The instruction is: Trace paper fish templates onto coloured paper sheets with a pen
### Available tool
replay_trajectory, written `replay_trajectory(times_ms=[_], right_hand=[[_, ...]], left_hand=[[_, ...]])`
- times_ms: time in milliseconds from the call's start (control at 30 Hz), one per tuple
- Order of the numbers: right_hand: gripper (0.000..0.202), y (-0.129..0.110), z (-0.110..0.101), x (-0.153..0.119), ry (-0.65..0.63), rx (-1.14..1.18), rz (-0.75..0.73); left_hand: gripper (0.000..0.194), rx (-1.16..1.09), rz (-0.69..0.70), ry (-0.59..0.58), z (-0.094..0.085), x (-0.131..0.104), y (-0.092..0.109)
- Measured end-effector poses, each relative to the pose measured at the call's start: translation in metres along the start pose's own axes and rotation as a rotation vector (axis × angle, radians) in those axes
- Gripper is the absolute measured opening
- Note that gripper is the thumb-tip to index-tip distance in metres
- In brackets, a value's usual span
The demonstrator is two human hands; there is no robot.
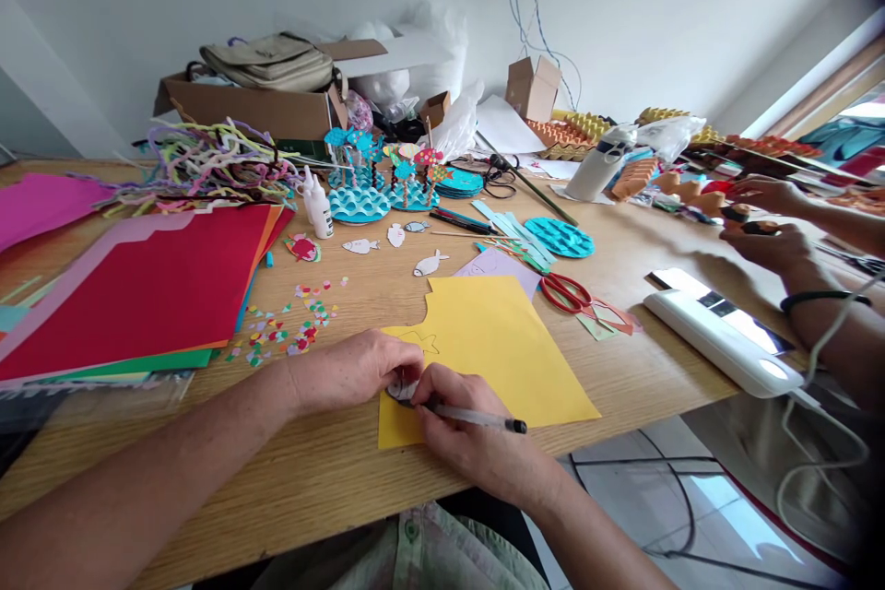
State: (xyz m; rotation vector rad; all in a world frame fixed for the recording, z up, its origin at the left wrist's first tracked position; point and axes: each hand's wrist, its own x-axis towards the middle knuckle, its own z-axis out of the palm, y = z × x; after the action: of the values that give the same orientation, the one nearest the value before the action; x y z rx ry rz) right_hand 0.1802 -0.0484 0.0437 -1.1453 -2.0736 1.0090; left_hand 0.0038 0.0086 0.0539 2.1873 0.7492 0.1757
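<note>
A yellow sheet of paper (512, 341) lies at the table's front edge, with a fish outline (425, 343) drawn near its left side. My left hand (373, 369) presses its bent fingers on a small white paper fish cutout (401, 390), laid flat on the sheet and partly hidden by my fingers. Gripped in my right hand (463, 424) is a pen (484, 419) with a clear barrel and black end. Its tip is hidden beside the cutout. More paper fish (430, 264) lie loose beyond the sheet.
Red-handled scissors (565, 293) rest right of the sheet, near a white power strip (719, 341). Left are stacked coloured papers (152, 286) and confetti (297, 323). A glue bottle (317, 206) stands by blue fish models (359, 194). Another person's hands (767, 230) work at right.
</note>
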Motion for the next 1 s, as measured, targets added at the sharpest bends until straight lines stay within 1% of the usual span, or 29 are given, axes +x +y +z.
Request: replay_trajectory(times_ms=[67,267,533,600,700,767,833,900,1000], right_hand=[[0.017,0.0,-0.003,-0.002,-0.009,0.005,0.026],[0.017,0.005,-0.007,-0.007,-0.009,0.007,0.044],[0.015,0.006,-0.01,-0.011,-0.005,0.045,0.015],[0.012,0.008,-0.013,-0.013,0.052,0.08,0.034],[0.008,0.017,-0.019,-0.017,0.242,0.089,0.047],[0.012,0.025,-0.022,-0.019,0.33,0.024,0.013],[0.019,0.032,-0.024,-0.019,0.319,-0.084,-0.037],[0.022,0.037,-0.025,-0.019,0.258,-0.188,-0.074],[0.023,0.038,-0.024,-0.016,0.184,-0.266,-0.084]], left_hand=[[0.021,0.015,-0.009,0.001,0.0,0.0,0.001],[0.021,0.063,-0.031,0.017,0.001,0.001,0.0],[0.019,0.096,-0.051,0.029,0.002,0.001,-0.003],[0.019,0.108,-0.064,0.036,0.002,0.0,-0.001],[0.018,0.126,-0.079,0.053,0.004,-0.001,0.002],[0.019,0.136,-0.082,0.067,0.006,-0.002,0.003],[0.02,0.144,-0.08,0.078,0.008,-0.003,0.003],[0.019,0.15,-0.078,0.081,0.01,-0.003,0.002],[0.02,0.161,-0.063,0.102,0.012,-0.005,0.001]])
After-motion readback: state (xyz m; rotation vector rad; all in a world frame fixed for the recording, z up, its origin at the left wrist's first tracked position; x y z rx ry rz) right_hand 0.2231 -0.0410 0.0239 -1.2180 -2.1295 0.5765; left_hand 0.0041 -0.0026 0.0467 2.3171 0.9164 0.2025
